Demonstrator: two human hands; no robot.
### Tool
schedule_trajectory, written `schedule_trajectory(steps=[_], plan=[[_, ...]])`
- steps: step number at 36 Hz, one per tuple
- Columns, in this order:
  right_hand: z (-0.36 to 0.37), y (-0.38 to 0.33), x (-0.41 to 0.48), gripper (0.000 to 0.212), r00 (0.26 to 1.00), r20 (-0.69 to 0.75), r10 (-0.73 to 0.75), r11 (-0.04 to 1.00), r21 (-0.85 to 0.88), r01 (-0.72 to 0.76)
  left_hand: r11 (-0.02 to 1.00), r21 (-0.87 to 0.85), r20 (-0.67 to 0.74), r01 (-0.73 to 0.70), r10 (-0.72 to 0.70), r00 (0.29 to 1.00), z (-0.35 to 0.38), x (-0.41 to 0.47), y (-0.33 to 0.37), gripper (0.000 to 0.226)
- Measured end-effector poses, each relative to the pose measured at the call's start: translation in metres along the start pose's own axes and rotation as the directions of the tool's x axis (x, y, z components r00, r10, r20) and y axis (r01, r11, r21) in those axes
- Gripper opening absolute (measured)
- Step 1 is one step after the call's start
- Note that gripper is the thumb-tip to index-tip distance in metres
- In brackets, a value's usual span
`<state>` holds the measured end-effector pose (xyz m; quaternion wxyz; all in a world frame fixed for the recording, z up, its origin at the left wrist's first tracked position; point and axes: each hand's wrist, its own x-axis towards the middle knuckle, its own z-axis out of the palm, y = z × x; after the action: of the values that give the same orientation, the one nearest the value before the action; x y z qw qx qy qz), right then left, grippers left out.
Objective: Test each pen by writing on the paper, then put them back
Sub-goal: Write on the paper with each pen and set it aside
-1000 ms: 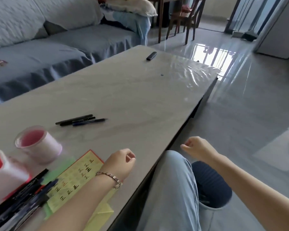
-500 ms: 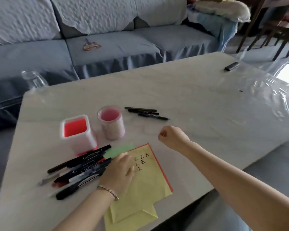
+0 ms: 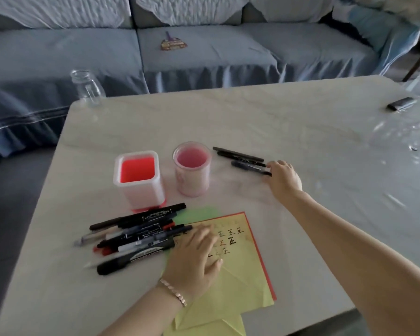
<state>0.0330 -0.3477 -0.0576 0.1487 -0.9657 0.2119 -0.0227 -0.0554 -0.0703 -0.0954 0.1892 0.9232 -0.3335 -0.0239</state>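
At the far left corner of the table a glass bottle stands in front of the sofa. Nearer, a pile of pens lies flat on the table. Their long axes run roughly left to right, with the right ends a little farther away and pointing at the paper. Just behind the pile stands a square holder, white with a red inside, and beside it on the right a round holder in pink. Both are upright.

The left hand, with a bracelet on the wrist, lies flat on the yellow paper with straight fingers and holds nothing. The pile touches it on its left side, and the written marks are just to its right. Half a second ago it rested on the paper in the same way.

To the right of the round holder, three pens lie side by side, from far-left to near-right. The right hand is at their right ends and its fingertips touch the end of the nearest pen. I cannot tell whether the fingers already pinch it. Half a second ago this hand was a closed fist near the paper, apart from these pens.

A small black object lies far to the right.
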Motion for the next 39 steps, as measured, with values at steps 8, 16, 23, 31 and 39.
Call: schedule_trajectory(steps=[8, 16, 23, 31, 39], plan=[[-0.008, 0.006, -0.014, 0.013, 0.991, 0.127, -0.053, 0.998, 0.027, 0.05, 1.0, 0.003, -0.025, 0.018, -0.018, 1.0, 0.007, -0.003, 0.001, 0.043], [-0.032, -0.013, -0.104, 0.015, 0.989, 0.135, -0.052, 0.907, 0.421, -0.01, 1.0, -0.014, -0.078, -0.009, 0.008, 0.997, 0.013, -0.002, -0.004, 0.045], [-0.025, -0.017, -0.155, 0.023, 0.982, 0.188, 0.031, 0.641, 0.75, -0.164, 0.999, -0.032, -0.11, -0.017, 0.014, 0.994, 0.013, 0.0, -0.004, 0.046], [-0.033, -0.038, -0.179, 0.025, 0.959, 0.269, -0.09, 0.293, 0.927, -0.233, 1.0, -0.013, -0.111, -0.01, 0.009, 0.994, 0.013, 0.002, -0.004, 0.047], [-0.031, -0.045, -0.181, 0.036, 0.952, 0.286, -0.106, 0.174, 0.948, -0.266, 0.999, -0.032, -0.111, 0.009, -0.013, 0.994, 0.012, 0.002, -0.004, 0.047]])
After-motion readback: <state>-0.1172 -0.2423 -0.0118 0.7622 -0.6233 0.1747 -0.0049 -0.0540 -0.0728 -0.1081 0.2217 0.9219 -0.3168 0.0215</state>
